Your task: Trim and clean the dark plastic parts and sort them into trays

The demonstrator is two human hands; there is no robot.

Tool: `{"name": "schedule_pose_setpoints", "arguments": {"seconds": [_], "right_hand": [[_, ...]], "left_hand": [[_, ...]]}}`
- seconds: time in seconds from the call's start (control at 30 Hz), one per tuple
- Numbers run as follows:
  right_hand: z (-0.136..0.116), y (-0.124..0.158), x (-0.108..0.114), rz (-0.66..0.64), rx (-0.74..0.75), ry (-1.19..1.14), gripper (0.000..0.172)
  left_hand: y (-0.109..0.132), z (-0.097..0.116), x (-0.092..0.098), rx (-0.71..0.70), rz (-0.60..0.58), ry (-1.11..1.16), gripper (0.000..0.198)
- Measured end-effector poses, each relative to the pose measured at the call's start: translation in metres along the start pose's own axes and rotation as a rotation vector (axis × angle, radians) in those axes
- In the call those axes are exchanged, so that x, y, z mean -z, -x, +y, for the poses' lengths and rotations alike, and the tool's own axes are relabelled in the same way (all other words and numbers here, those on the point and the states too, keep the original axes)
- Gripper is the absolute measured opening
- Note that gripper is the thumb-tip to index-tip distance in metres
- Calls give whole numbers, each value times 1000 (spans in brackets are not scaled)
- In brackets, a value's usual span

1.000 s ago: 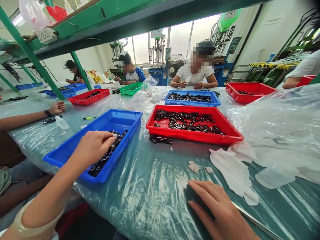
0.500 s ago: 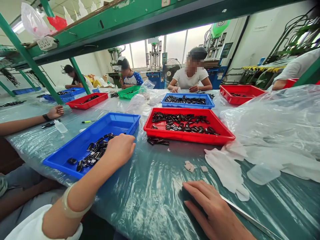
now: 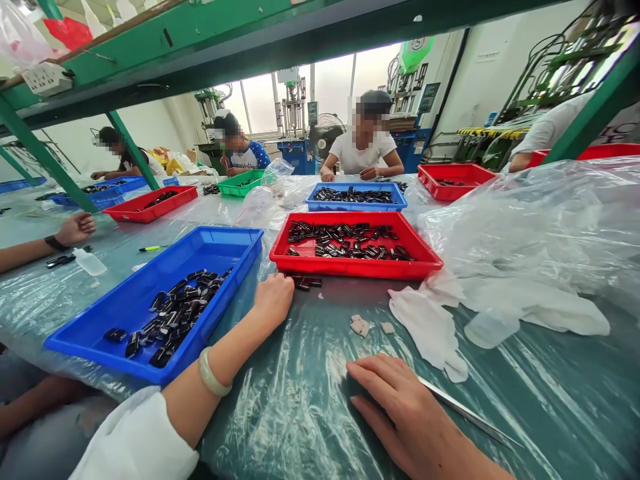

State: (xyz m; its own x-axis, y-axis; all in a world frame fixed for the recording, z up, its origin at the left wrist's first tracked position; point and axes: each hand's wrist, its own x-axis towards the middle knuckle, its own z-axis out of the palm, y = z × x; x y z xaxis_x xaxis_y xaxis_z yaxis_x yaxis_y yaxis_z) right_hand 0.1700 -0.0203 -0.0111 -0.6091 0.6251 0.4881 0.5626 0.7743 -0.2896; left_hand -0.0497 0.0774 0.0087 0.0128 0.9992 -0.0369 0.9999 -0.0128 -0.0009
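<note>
My left hand (image 3: 273,300) reaches past the corner of a blue tray (image 3: 235,241) to a few loose black parts (image 3: 306,282) on the table, just in front of a red tray (image 3: 350,269). Its fingers are curled and what they hold is hidden. The blue tray holds a heap of small black parts (image 3: 175,310), and the red tray holds more black parts (image 3: 345,241). My right hand (image 3: 400,400) lies flat on the plastic-covered table, fingers stretched out. Metal tweezers (image 3: 465,413) stick out to the right from under it.
White cloths (image 3: 425,323), small pale scraps (image 3: 360,325) and a small clear bottle (image 3: 487,328) lie right of centre. A big crumpled plastic sheet (image 3: 540,220) fills the right side. A second blue tray (image 3: 355,195) and co-workers sit across; a co-worker's hand (image 3: 75,229) rests at left.
My left hand has left the blue tray and moved right to the loose black parts before the red tray. My right hand has stayed flat on the table.
</note>
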Motion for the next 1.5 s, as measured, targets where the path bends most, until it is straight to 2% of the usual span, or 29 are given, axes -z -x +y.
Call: {"name": "schedule_pose_setpoints", "arguments": {"seconds": [0.07, 0.17, 0.27, 0.33, 0.4, 0.47, 0.53, 0.63, 0.77, 0.97, 1.23, 1.3, 1.37, 1.43, 1.5], "right_hand": [[0, -1, 2, 6, -23, -11, 24], [1, -2, 4, 2, -48, -11, 24], [2, -2, 6, -7, -66, -16, 23], [4, -3, 7, -1, -92, -23, 22], [6, -3, 7, 11, -139, -38, 21], [8, -2, 7, 11, -208, -64, 19], [10, -2, 7, 5, -293, -108, 20], [10, -1, 7, -15, -405, -191, 35], [8, -1, 6, -37, -397, -263, 48], [12, -1, 8, -40, -359, -253, 49], [13, -2, 14, -54, -322, -218, 43], [14, -2, 21, 19, -295, -150, 38], [19, 0, 33, 153, -341, -40, 35], [28, 6, 46, 366, -460, 58, 39], [43, 16, 58, 605, -601, 95, 51]], "left_hand": [[3, -1, 2, 6, 25, 54, 21], [13, 2, 10, -19, 74, 184, 27], [25, 12, 17, -110, 45, 368, 30], [33, 20, 17, -190, -75, 548, 31], [40, 28, 13, -235, -280, 884, 34], [44, 35, 7, -223, -482, 1224, 36], [46, 39, 0, -181, -611, 1406, 38], [47, 42, -8, -127, -732, 1499, 37], [49, 44, -11, -103, -812, 1538, 34], [49, 45, -12, -102, -806, 1542, 35], [49, 45, -14, -116, -814, 1539, 32], [50, 45, -12, -117, -824, 1531, 33], [51, 46, -11, -97, -835, 1523, 33], [53, 46, -10, -64, -845, 1514, 33], [54, 47, -8, -45, -849, 1508, 32]]}}
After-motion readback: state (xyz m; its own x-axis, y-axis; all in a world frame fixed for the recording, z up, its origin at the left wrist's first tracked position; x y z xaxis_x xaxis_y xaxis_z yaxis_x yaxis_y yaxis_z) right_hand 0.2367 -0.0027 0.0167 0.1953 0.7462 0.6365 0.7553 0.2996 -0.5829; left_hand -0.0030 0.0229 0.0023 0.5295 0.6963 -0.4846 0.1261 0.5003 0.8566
